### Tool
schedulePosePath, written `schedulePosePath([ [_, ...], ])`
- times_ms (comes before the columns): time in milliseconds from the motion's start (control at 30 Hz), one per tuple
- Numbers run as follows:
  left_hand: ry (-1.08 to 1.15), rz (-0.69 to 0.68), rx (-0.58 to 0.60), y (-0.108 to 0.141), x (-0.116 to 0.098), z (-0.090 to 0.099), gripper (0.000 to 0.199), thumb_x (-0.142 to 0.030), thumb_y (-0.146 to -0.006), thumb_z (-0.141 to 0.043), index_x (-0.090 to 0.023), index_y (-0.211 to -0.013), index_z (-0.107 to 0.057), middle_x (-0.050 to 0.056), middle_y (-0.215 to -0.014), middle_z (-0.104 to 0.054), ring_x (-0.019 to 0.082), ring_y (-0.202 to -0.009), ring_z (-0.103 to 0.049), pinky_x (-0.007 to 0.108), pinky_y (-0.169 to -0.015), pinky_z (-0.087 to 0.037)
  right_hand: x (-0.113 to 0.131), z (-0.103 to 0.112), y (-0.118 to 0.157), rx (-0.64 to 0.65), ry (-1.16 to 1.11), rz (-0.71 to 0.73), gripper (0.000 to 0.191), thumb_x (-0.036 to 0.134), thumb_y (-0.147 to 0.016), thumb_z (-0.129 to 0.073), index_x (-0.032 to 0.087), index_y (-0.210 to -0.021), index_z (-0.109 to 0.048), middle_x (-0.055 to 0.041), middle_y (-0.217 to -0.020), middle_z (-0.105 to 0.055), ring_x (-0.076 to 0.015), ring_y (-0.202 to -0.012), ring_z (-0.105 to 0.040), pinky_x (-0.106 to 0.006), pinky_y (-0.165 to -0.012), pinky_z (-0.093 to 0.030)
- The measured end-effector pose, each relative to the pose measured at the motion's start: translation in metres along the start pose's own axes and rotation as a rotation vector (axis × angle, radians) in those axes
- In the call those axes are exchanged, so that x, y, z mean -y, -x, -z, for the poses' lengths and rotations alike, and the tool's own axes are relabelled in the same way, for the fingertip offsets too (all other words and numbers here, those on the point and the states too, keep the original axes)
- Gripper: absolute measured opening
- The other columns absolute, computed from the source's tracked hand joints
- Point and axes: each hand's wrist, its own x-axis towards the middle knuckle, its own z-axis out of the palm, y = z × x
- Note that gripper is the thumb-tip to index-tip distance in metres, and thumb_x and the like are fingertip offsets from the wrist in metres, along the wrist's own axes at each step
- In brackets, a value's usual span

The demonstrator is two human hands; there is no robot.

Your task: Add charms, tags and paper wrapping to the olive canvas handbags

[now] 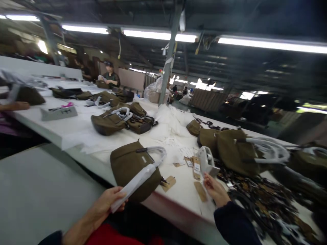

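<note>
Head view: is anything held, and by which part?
Left grip: white wrap, by its lower end. Right grip, near the dispenser: hold cannot be told.

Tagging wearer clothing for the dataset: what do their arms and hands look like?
Left hand and right hand are ungloved. Right sleeve is dark navy, nearly reaching the hand; left sleeve, also dark, leaves forearm bare.

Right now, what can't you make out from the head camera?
All in the head view:
Print on the paper tags: too small.
Whether the right hand pinches anything: blurred.
Part of the nearest olive bag: hidden by the white-wrapped strap in the left hand.
Most of the far-left co-worker: cut off by the left edge.
</note>
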Motion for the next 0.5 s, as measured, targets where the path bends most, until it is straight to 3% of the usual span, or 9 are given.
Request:
schedulePosePath([
  [100,0.015,-0.027,-0.007,0.007,-0.005,-0.003,0.040,-0.044,-0.060,-0.083,-0.012,-0.077,-0.063,0.004,-0.068,-0.068,0.011,-0.053,-0.058,0.022,-0.051,-0.051,-0.030,-0.056,0.055,0.185,-0.032,-0.116,0.029,0.025,-0.060,-0.086,0.013,-0.080,-0.068,0.0020,-0.064,-0.059,-0.0040,-0.048,-0.048,-0.014,-0.043,-0.044],
  [133,0.012,-0.030,-0.012,0.008,-0.006,-0.003,0.040,-0.043,-0.062,-0.081,-0.012,-0.078,-0.063,0.004,-0.068,-0.068,0.011,-0.053,-0.058,0.022,-0.052,-0.051,-0.041,-0.078,0.079,0.325,-0.030,-0.159,0.030,0.029,-0.065,-0.084,0.012,-0.083,-0.068,0.0014,-0.066,-0.059,-0.0040,-0.049,-0.048,-0.014,-0.043,-0.042],
  [233,-0.010,-0.048,-0.017,0.011,-0.004,-0.003,0.038,-0.041,-0.065,-0.079,-0.012,-0.082,-0.062,0.005,-0.070,-0.068,0.011,-0.054,-0.059,0.022,-0.052,-0.051,-0.076,-0.141,0.147,0.652,0.072,-0.255,0.032,0.042,-0.073,-0.078,0.013,-0.080,-0.065,0.0038,-0.060,-0.054,-0.0037,-0.045,-0.042,-0.015,-0.039,-0.038],
  [300,-0.029,-0.070,-0.021,0.011,-0.002,-0.002,0.038,-0.041,-0.067,-0.078,-0.012,-0.084,-0.061,0.004,-0.071,-0.069,0.012,-0.055,-0.060,0.023,-0.053,-0.050,-0.094,-0.171,0.174,0.745,0.148,-0.245,0.035,0.046,-0.073,-0.077,0.013,-0.076,-0.063,0.0032,-0.059,-0.055,-0.0039,-0.044,-0.042,-0.016,-0.040,-0.038],
  [400,-0.043,-0.112,-0.024,0.008,0.002,0.000,0.038,-0.043,-0.068,-0.077,-0.013,-0.084,-0.060,0.004,-0.072,-0.069,0.013,-0.055,-0.061,0.024,-0.054,-0.051,-0.114,-0.192,0.186,0.760,0.252,-0.206,0.039,0.049,-0.072,-0.075,0.013,-0.070,-0.060,0.0027,-0.057,-0.056,-0.0046,-0.043,-0.042,-0.017,-0.040,-0.038],
  [500,-0.043,-0.155,-0.010,0.005,0.006,0.001,0.039,-0.043,-0.067,-0.077,-0.013,-0.085,-0.059,0.004,-0.071,-0.069,0.012,-0.054,-0.061,0.024,-0.053,-0.051,-0.124,-0.194,0.181,0.726,0.349,-0.171,0.042,0.053,-0.070,-0.073,0.014,-0.068,-0.058,0.0026,-0.054,-0.056,-0.0053,-0.041,-0.042,-0.018,-0.038,-0.038],
])
